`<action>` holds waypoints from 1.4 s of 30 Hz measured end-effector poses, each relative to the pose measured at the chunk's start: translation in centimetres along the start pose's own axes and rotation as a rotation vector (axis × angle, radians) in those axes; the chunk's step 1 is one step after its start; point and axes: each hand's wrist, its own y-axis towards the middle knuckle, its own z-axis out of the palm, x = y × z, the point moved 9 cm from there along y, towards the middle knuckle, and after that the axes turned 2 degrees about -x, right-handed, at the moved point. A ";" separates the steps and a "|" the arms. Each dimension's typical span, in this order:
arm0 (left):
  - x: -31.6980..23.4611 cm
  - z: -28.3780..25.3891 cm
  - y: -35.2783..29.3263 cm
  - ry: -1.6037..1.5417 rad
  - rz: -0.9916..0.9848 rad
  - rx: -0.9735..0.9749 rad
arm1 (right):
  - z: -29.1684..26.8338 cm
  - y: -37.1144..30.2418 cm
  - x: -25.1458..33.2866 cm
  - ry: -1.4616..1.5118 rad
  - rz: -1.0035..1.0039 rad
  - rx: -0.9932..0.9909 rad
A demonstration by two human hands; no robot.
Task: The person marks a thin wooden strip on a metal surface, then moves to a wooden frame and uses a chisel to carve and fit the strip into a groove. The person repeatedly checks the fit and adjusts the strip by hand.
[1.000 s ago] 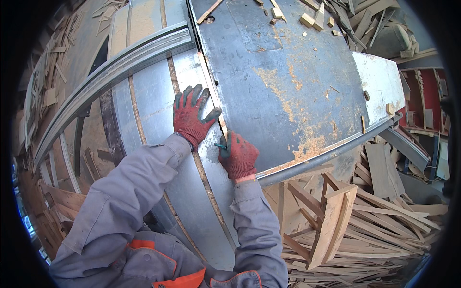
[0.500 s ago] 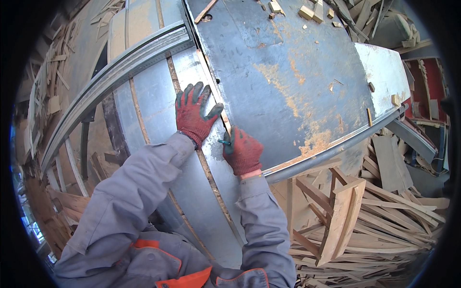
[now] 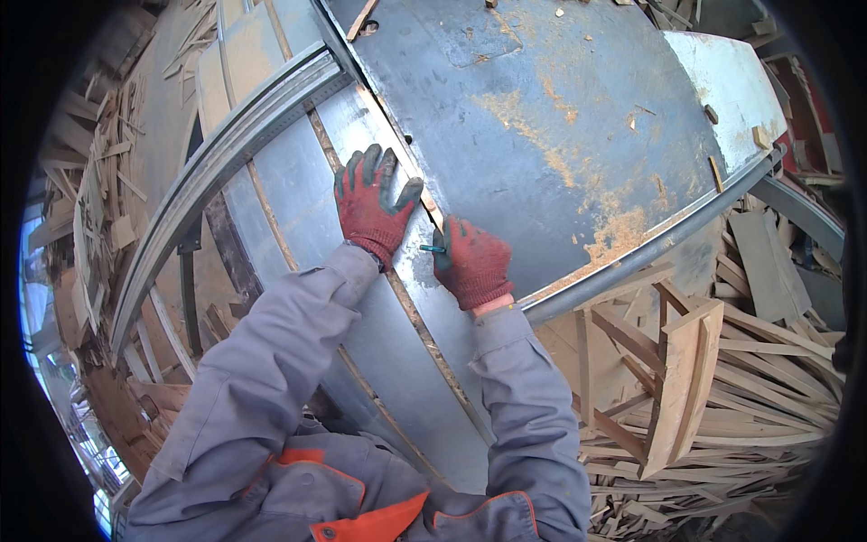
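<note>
My left hand (image 3: 375, 203), in a red glove with dark-coated fingertips, lies flat with fingers spread on the silvery metal table (image 3: 361, 117). Its thumb reaches onto a narrow wooden strip (image 3: 432, 206), which lies along the gap between this surface and the darker metal plate (image 3: 533, 199). At the strip's near end, my gloved right hand (image 3: 477, 264) is closed around a thin teal pen-like stick (image 3: 431, 248), its end poking out to the left. The fingers of that hand touch or nearly touch the strip; the exact contact is hidden.
A long metal rail (image 3: 226, 149) crosses the table at left. Sawdust (image 3: 619, 235) and small wood offcuts lie on the dark plate, with a rounded metal bar (image 3: 650, 244) along its near edge. At right stand a wooden frame (image 3: 686, 379) and a heap of wood strips (image 3: 768, 406).
The view has shifted slightly, so the table and both hands appear moved. Both hands keep the same pose at the strip, the right still gripping the teal stick.
</note>
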 end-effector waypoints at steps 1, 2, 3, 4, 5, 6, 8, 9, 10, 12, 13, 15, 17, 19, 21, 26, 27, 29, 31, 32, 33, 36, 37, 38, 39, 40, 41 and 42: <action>0.0 -0.1 0.1 0.003 0.001 -0.013 | 0.1 0.1 0.0 0.002 -0.003 0.001; -0.1 -0.3 0.0 0.006 0.002 -0.025 | 0.0 0.1 0.1 0.006 -0.009 -0.008; -0.2 -0.5 0.0 0.010 0.003 -0.036 | 0.2 0.2 0.0 0.007 -0.001 0.011; -0.2 -0.5 0.1 0.023 0.008 -0.036 | 0.3 0.2 0.0 0.008 0.002 0.019; -0.3 -0.5 0.1 0.021 0.015 -0.037 | 0.4 0.3 -0.1 0.004 0.007 0.033; -0.3 -0.5 0.1 0.019 0.021 -0.040 | 0.4 0.3 -0.1 0.012 0.005 0.032; -0.3 -0.5 0.1 0.029 0.026 -0.047 | 0.7 0.4 -0.1 0.009 0.008 0.056; -0.3 -0.4 0.2 0.026 0.028 -0.041 | 0.2 0.4 0.0 0.025 -0.004 0.008; -0.2 -0.4 0.1 0.021 0.027 -0.043 | -0.1 0.5 0.0 0.033 -0.008 -0.026; 0.1 -0.1 0.1 0.010 0.016 -0.028 | -0.3 0.4 0.0 0.035 -0.010 -0.049; 0.2 0.1 0.1 0.004 0.005 -0.013 | -0.1 0.4 -0.1 0.028 -0.008 -0.040; 0.5 0.4 0.0 0.001 -0.005 0.008 | 0.3 0.4 -0.2 0.010 -0.001 0.005; 0.6 0.5 -0.1 0.013 -0.002 0.015 | 0.9 0.3 -0.3 -0.013 0.010 0.074; 0.6 0.6 -0.1 0.018 0.004 0.013 | 0.8 0.3 -0.2 -0.005 -0.001 0.054; 0.6 0.6 0.0 0.024 0.007 0.008 | 0.7 0.3 -0.2 -0.006 -0.001 0.048; 0.4 0.5 0.0 0.017 -0.006 0.027 | 0.7 0.6 -0.3 -0.007 0.014 0.052; 0.5 0.5 0.0 0.013 -0.016 0.033 | 0.7 0.7 -0.3 -0.001 0.013 0.061; 0.4 0.5 0.0 0.059 -0.001 0.030 | 0.9 0.8 -0.3 0.000 0.010 0.081; 0.5 0.7 0.0 0.081 -0.002 0.049 | 0.8 0.9 -0.3 0.015 0.000 0.062; 0.6 0.9 0.1 0.080 -0.009 0.070 | 0.7 0.9 -0.3 0.010 -0.004 0.050; 0.8 1.0 0.1 0.079 -0.014 0.081 | 0.7 1.0 -0.3 0.019 -0.003 0.046; 1.0 1.2 0.2 0.092 -0.022 0.105 | 0.7 1.1 -0.2 0.021 -0.003 0.035; 0.8 0.9 0.2 0.070 -0.004 0.075 | 0.8 1.1 -0.2 0.022 -0.003 0.036; 0.8 0.8 0.3 0.062 -0.004 0.068 | 0.8 1.2 -0.2 0.020 -0.003 0.038; 0.9 0.9 0.3 0.050 -0.017 0.077 | 0.9 1.2 -0.2 0.021 -0.004 0.037; 0.7 0.7 0.3 0.047 -0.005 0.057 | 0.9 1.2 -0.2 0.019 -0.004 0.036; 0.6 0.6 0.3 0.042 -0.007 0.052 | 0.9 1.3 -0.1 0.017 -0.005 0.035; 0.5 0.4 0.3 0.032 -0.006 0.036 | 0.9 1.3 -0.1 0.017 -0.007 0.029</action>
